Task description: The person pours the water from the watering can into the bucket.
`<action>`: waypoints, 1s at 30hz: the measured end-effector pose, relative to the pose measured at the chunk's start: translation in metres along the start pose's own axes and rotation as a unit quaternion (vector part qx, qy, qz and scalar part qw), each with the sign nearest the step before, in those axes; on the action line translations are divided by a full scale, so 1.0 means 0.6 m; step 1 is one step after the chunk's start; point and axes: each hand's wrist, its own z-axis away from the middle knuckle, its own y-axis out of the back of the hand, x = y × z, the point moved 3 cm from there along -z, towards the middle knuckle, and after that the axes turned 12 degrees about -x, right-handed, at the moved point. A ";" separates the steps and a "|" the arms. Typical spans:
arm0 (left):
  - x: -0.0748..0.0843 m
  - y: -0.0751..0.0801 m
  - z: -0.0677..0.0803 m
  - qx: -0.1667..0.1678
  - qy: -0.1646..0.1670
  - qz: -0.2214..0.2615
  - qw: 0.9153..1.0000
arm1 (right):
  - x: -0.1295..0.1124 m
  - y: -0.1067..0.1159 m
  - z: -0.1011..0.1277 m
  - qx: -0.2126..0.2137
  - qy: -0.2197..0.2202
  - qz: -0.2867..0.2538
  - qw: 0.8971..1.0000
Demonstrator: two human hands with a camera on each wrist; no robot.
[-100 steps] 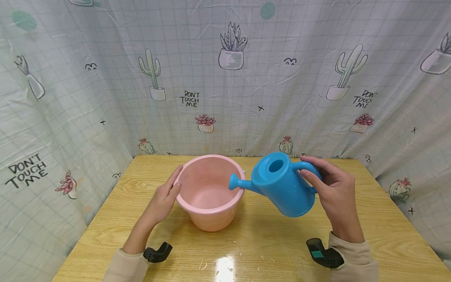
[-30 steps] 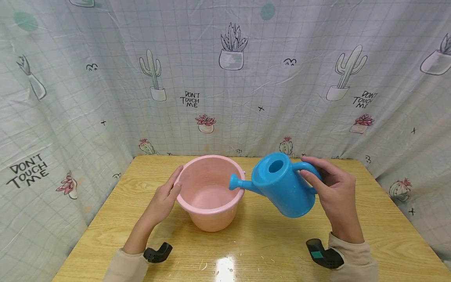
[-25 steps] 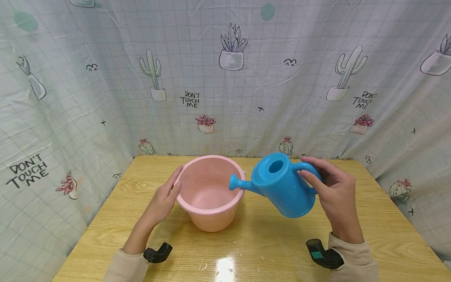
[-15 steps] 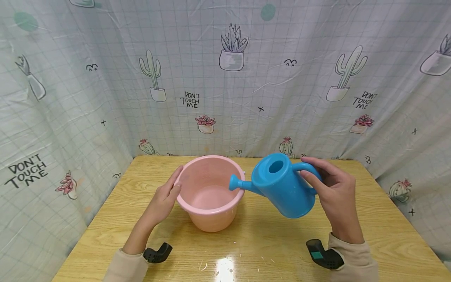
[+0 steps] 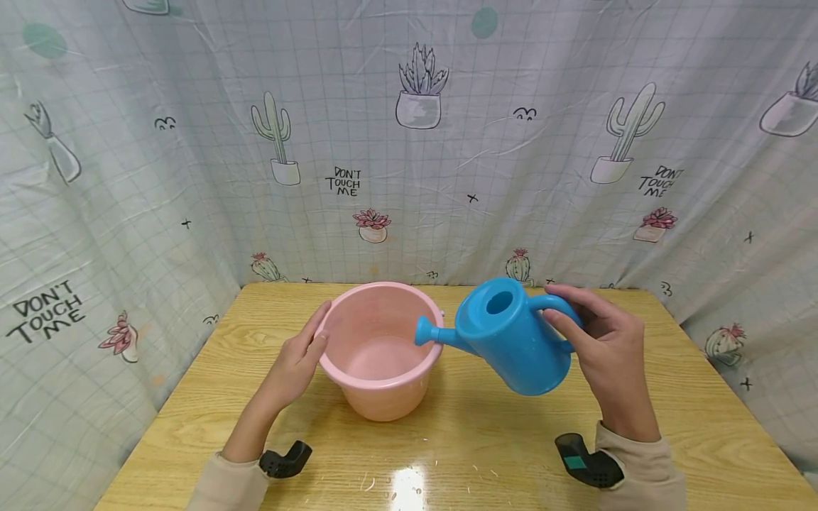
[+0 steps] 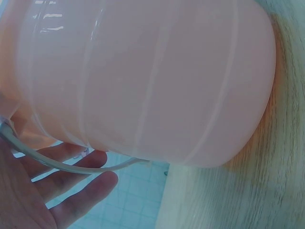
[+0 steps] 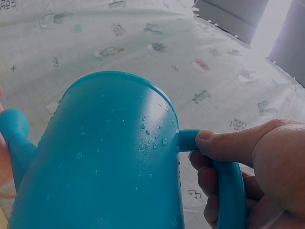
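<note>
Blue watering can [image 5: 519, 344] is gripped by the right hand [image 5: 606, 337]; left hand [image 5: 297, 360] seemingly pinches pink bucket [image 5: 383, 384] by its rim.

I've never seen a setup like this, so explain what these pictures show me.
There is no robot here, only a person working barehanded. The head view comes from a camera worn on the head, looking forward and down; each wrist view comes from a camera on that wrist. A pink bucket stands on a wooden table, with patterned cloth behind. The left hand holds the bucket's rim. The right hand has a blue watering can in its grip, by the handle. The can looks tilted, its spout reaching over the bucket.
</note>
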 end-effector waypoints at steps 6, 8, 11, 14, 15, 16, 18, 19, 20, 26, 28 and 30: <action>0.001 0.000 0.001 -0.001 0.001 0.002 1.000 | 0.000 0.000 0.000 0.000 -0.001 0.003 1.000; 0.002 0.001 0.001 0.001 0.002 0.001 1.000 | -0.001 0.000 0.000 -0.001 -0.001 0.004 1.000; 0.003 0.001 0.001 0.003 0.002 -0.001 1.000 | -0.001 0.000 0.000 -0.001 0.001 0.006 1.000; 0.004 0.001 0.001 0.003 0.002 -0.001 1.000 | -0.002 0.000 0.000 -0.001 0.001 0.007 1.000; 0.004 0.001 0.001 0.003 0.002 -0.001 1.000 | -0.002 0.000 0.000 -0.001 0.001 0.007 1.000; 0.004 0.001 0.001 0.003 0.002 -0.001 1.000 | -0.003 0.000 0.000 -0.001 0.000 0.008 1.000; 0.004 0.002 0.001 0.003 0.002 -0.002 1.000 | -0.003 0.000 0.000 -0.002 -0.001 0.009 1.000; 0.004 0.002 0.001 0.003 0.002 -0.003 1.000 | -0.003 0.000 0.000 -0.002 -0.002 0.009 1.000; 0.004 0.002 0.001 0.003 0.002 -0.003 1.000 | -0.003 0.000 0.000 -0.002 -0.003 0.009 1.000; 0.006 0.002 0.001 0.002 0.001 -0.002 1.000 | -0.003 0.001 0.000 -0.003 -0.006 0.006 1.000; 0.007 0.002 0.001 0.003 0.001 -0.002 1.000 | -0.003 0.001 0.000 -0.004 -0.005 0.004 1.000; 0.008 0.002 0.001 0.003 0.001 -0.002 1.000 | -0.003 0.001 0.000 -0.004 -0.004 0.003 1.000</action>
